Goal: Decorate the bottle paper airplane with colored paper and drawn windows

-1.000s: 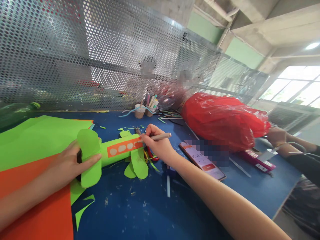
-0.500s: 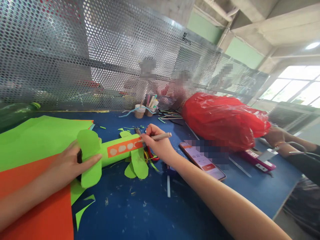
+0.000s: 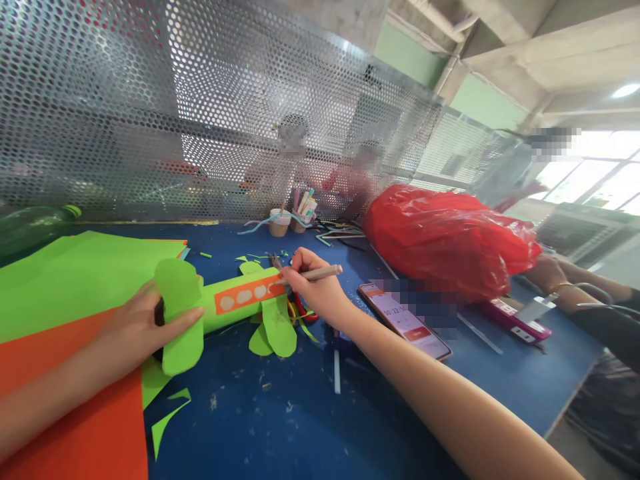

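Observation:
A bright green paper tube with rounded paper flaps, shaped like an airplane (image 3: pixel 213 324), lies slantwise above the blue table. Along its side runs an orange strip (image 3: pixel 237 307) with a row of pale ovals. My left hand (image 3: pixel 145 323) grips the tube's near end, thumb laid over a green flap. In my right hand (image 3: pixel 313 280) is a light-coloured marker pen (image 3: pixel 327 271), held in a pinch. Its tip is hidden behind the fingers at the strip's far end. Scissors with red and yellow handles (image 3: pixel 305 310) lie partly behind the tube, beneath my right hand.
Green paper sheets (image 3: pixel 90 267) and an orange sheet (image 3: pixel 100 413) cover the left side. Cups of pens (image 3: pixel 303 217) stand by the perforated metal screen (image 3: pixel 250 120). To the right are a phone (image 3: pixel 405 320), a red plastic bag (image 3: pixel 445 240) and another person's arm (image 3: pixel 555 277).
Both my hands and the paper airplane stay almost exactly in place. Beyond the screen at the right, a person in the background has shifted to the right.

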`<state>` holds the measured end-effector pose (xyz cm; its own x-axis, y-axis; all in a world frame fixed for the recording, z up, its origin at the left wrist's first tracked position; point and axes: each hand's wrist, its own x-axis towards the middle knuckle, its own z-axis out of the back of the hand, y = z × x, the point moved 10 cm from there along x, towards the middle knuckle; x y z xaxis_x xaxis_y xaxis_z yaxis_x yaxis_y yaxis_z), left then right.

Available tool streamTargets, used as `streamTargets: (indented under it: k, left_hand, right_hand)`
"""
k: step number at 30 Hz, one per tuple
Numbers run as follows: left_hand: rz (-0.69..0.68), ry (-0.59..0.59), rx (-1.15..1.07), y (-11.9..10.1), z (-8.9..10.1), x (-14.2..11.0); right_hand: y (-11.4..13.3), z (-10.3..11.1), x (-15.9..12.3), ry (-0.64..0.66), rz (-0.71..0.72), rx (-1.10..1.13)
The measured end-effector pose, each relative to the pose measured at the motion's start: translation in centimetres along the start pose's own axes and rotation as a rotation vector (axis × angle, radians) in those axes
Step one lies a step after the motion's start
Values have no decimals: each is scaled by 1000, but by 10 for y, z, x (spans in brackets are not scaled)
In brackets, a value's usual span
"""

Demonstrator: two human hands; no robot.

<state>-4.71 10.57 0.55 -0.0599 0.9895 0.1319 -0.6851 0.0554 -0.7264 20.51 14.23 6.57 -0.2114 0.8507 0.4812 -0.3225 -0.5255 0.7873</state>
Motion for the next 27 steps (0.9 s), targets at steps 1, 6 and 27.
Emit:
streamTargets:
  k: [1, 6, 27]
  left_hand:
    - [19, 30, -13, 2, -3, 0]
    - [22, 49, 5, -2, -3, -1]
    - [32, 71, -2, 1, -5, 0]
  right_hand:
    - [0, 0, 0, 3, -3, 9]
    - [-2, 0, 1, 13, -14, 32]
    - [4, 0, 1, 29, 31, 19]
